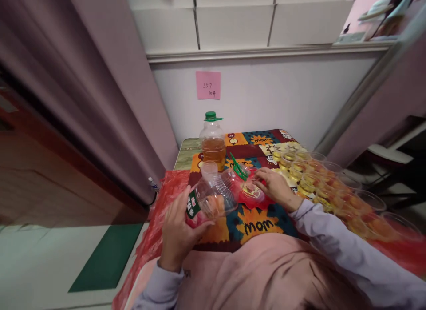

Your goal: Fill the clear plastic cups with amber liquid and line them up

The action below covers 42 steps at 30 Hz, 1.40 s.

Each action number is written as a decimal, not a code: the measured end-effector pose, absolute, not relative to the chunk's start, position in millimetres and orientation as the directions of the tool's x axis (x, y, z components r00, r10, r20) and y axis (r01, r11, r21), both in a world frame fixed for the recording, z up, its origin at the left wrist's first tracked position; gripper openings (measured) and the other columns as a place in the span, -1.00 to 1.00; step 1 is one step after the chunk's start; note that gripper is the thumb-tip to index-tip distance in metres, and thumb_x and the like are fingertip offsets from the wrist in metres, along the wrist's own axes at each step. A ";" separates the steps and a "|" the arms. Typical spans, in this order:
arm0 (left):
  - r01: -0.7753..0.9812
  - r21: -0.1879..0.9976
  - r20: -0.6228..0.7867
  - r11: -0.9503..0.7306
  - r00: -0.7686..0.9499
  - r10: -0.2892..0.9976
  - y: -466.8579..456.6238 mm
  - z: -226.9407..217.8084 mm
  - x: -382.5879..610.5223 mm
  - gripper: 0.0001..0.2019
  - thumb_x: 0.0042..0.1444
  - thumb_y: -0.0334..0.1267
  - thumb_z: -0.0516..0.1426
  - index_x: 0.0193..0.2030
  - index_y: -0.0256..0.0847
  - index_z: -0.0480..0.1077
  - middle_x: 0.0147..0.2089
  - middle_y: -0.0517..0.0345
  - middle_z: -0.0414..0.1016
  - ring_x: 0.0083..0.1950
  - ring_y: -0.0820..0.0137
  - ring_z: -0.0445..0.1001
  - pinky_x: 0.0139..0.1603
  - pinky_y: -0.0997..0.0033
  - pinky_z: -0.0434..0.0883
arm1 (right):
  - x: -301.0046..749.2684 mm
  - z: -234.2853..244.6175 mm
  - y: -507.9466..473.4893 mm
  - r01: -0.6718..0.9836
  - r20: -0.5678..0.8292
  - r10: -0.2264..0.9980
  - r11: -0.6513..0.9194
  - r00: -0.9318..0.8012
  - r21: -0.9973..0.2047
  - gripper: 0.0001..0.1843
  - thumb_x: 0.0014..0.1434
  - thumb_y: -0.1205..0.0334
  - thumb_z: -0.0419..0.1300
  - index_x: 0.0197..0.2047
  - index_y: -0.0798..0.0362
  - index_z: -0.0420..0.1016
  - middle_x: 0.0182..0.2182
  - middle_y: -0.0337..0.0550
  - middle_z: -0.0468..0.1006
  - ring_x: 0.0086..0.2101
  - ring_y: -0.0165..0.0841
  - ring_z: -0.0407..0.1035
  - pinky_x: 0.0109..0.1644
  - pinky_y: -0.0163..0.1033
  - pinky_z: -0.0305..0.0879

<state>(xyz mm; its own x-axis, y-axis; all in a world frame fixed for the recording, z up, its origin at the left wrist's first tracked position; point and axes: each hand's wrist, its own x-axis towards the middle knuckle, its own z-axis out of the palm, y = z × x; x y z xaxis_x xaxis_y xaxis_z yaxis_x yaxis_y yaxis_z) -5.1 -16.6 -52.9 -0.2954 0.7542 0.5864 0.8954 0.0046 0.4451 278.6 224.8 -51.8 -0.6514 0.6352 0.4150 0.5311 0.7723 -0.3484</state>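
My left hand (179, 223) is wrapped around a clear plastic bottle (213, 204) with a dark green and pink label, lying tilted above the tablecloth. Something orange shows through its wall. My right hand (276, 186) is over a red tray (254, 194), its fingers pinched; what they hold, if anything, is too small to make out. Just left of those fingers a thin green plastic tool (237, 168) slants upward from the tray area. Behind the held bottle stands a small clear cup (209, 168). Farther back is a large jug (213, 143) of amber liquid with a green cap.
Several clear cups with yellow and orange contents (319, 181) crowd the table's right side. A patterned tablecloth (262, 223) covers the table. Red plastic sheeting (149, 225) hangs over the left edge. A white wall (259, 92) with a pink note (208, 85) rises behind.
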 end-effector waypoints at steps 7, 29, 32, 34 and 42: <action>0.914 0.405 0.570 0.030 -0.278 0.773 -8.9 -47.5 0.4 0.07 0.10 0.56 0.19 0.55 -0.18 0.27 0.45 -0.27 0.48 0.43 -0.15 0.48 0.43 -0.19 0.39 | 277.1 -73.5 216.4 0.609 0.338 0.730 0.683 -0.594 -0.403 -0.89 0.36 0.30 0.30 -0.19 -0.03 0.69 -0.04 -0.07 0.73 -0.18 -0.23 0.62 -0.19 -0.20 0.45; 0.891 0.427 0.489 0.153 -0.370 0.790 -0.9 -38.3 6.3 -0.10 0.10 0.11 0.34 0.55 -0.13 0.28 0.50 -0.17 0.44 0.47 -0.11 0.44 0.50 -0.09 0.34 | 218.2 -60.6 148.5 -0.489 0.184 0.929 0.005 -0.320 -0.872 -0.32 0.14 -0.31 0.47 0.13 -0.01 0.56 0.04 0.06 0.69 -0.01 -0.13 0.64 0.09 -0.03 0.57; 0.908 0.392 0.488 0.148 -0.342 0.803 0.5 -40.3 10.6 -0.05 0.09 0.16 0.37 0.56 -0.15 0.26 0.50 -0.21 0.44 0.47 -0.15 0.44 0.51 -0.14 0.32 | 206.6 -71.3 135.8 -0.516 0.146 0.829 -0.188 -0.539 -0.836 -0.14 0.00 -0.21 0.60 0.28 -0.12 0.50 0.32 0.06 0.54 0.22 -0.05 0.53 0.24 0.01 0.52; 0.916 0.373 0.482 0.151 -0.330 0.812 1.5 -39.5 14.5 -0.04 0.10 0.20 0.36 0.57 -0.17 0.26 0.51 -0.23 0.42 0.47 -0.17 0.43 0.51 -0.18 0.31 | 205.4 -73.6 134.5 -0.498 0.112 0.797 -0.255 -0.593 -0.829 -0.13 0.01 -0.16 0.60 0.33 -0.16 0.47 0.40 0.03 0.46 0.25 -0.04 0.50 0.15 -0.02 0.58; 0.718 0.693 0.401 0.068 -0.462 0.791 -8.2 -26.4 9.0 -0.02 -0.02 0.27 0.44 0.50 -0.11 0.38 0.58 -0.15 0.34 0.60 -0.15 0.25 0.66 -0.18 0.02 | 211.3 -77.3 139.4 -0.482 -0.077 0.824 -0.401 -0.562 -0.779 -0.24 0.08 -0.12 0.54 0.30 -0.17 0.52 0.32 -0.06 0.52 0.11 -0.10 0.54 -0.19 -0.19 0.64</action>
